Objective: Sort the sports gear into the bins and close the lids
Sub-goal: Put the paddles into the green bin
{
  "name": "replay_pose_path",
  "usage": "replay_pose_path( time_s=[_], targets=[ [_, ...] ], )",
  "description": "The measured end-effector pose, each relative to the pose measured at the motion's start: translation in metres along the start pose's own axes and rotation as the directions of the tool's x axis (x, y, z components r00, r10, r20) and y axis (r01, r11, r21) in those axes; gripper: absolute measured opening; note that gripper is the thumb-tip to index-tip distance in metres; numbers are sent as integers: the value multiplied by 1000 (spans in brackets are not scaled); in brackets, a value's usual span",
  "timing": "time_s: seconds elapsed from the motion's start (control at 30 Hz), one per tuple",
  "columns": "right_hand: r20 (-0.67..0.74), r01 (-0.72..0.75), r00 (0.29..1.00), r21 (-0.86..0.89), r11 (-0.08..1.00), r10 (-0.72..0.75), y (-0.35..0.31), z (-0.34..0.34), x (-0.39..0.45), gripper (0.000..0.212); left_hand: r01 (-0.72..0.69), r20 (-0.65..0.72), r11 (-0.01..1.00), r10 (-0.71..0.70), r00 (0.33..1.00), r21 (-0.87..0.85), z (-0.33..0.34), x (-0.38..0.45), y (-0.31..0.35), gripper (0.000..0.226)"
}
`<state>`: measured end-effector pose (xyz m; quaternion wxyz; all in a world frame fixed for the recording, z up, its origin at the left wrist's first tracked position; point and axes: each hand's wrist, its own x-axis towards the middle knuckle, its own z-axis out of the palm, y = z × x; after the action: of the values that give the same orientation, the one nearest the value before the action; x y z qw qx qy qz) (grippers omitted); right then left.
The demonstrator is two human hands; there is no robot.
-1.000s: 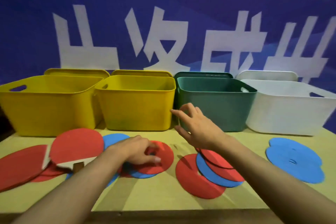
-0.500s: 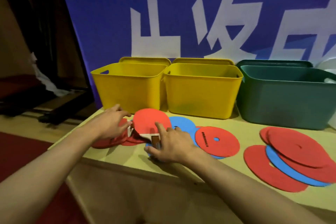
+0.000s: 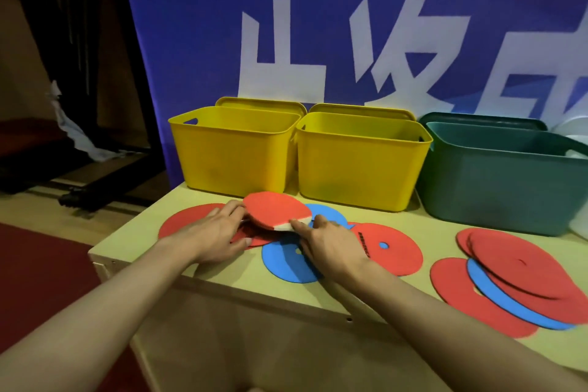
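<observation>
Both hands (image 3: 331, 251) on red paddle (image 3: 275, 208)
</observation>
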<state>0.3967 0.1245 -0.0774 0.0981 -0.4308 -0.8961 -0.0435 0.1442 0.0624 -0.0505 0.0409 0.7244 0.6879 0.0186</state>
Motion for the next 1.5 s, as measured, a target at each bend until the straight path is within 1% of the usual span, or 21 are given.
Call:
replay_pose_path(
  time_s=[0.07, 0.13, 0.23, 0.3, 0.4, 0.47, 0.57, 0.67, 0.7, 0.8, 0.93, 1.0, 1.13, 1.17, 1.23, 1.27, 1.3, 1.33, 1.37, 1.4, 1.5],
  targets=[
    [-64, 38, 997, 26, 999, -36, 12, -9, -1, 69, -29, -3, 999, 29, 1000, -18, -1, 0, 2, 63],
    [-158, 93, 982, -48, 994, -100, 27, -20, -5, 85, -53, 23, 998, 53, 998, -16, -3, 0, 3, 62],
    [-257, 140, 950, -151, 979, -176, 60, -35, -19, 78, -61, 75, 998, 61, 995, -6, -4, 3, 15, 72],
    [-304, 126, 936, -184, 975, -178, 82, -46, -34, 70, -71, 79, 997, 71, 994, -2, -5, 10, 29, 83],
    [-378, 45, 918, -201, 979, -120, 116, -66, -65, 65, -70, 78, 995, 65, 995, 74, 0, 31, 58, 106],
    [-429, -14, 900, -208, 978, -79, 140, -81, -84, 64, -72, 85, 990, 62, 994, 124, 5, 48, 80, 116],
    [-477, -131, 879, -236, 963, 3, 183, -101, -107, 65, -129, 157, 978, 103, 982, 165, 10, 74, 119, 126],
    [-543, -241, 836, -240, 940, 76, 227, -122, -124, 65, -147, 235, 977, 108, 966, 156, 16, 97, 147, 142],
    [-563, -278, 820, -241, 930, 99, 241, -128, -129, 66, -151, 256, 976, 109, 961, 154, 18, 105, 153, 143],
    [-603, -350, 787, -264, 899, 130, 280, -138, -132, 66, -173, 318, 969, 111, 942, 174, 17, 123, 162, 136],
    [-680, -392, 708, -154, 907, 191, 321, -146, -121, 54, -216, 379, 949, 117, 918, 230, 8, 136, 171, 116],
    [-684, -426, 685, -94, 900, 252, 338, -149, -112, 48, -220, 392, 944, 110, 913, 247, 7, 138, 173, 111],
    [-604, -509, 689, -8, 861, 401, 379, -147, -88, 44, -208, 382, 946, 101, 919, 250, 8, 138, 175, 111],
    [-559, -518, 701, 27, 855, 443, 391, -148, -80, 46, -207, 379, 946, 101, 920, 250, 8, 138, 175, 111],
    [-396, -577, 727, 91, 812, 561, 410, -151, -66, 51, -205, 377, 946, 99, 921, 252, 9, 138, 176, 112],
    [-301, -634, 724, 66, 770, 621, 414, -152, -60, 53, -202, 377, 946, 95, 921, 255, 10, 139, 176, 113],
    [-227, -687, 703, 27, 726, 674, 415, -151, -56, 54, -196, 378, 945, 87, 922, 261, 11, 140, 176, 114],
    [-196, -718, 681, 9, 696, 705, 414, -149, -53, 56, -187, 384, 945, 72, 921, 270, 11, 142, 177, 117],
    [-204, -730, 667, 12, 683, 717, 407, -146, -52, 58, -176, 390, 943, 56, 919, 281, 12, 144, 178, 121],
    [-247, -718, 668, 36, 695, 702, 399, -142, -51, 59, -166, 399, 942, 38, 916, 293, 12, 147, 179, 125],
    [-418, -594, 708, 82, 800, 569, 361, -125, -53, 58, -144, 421, 933, -9, 907, 329, 12, 154, 186, 134]
  ],
)
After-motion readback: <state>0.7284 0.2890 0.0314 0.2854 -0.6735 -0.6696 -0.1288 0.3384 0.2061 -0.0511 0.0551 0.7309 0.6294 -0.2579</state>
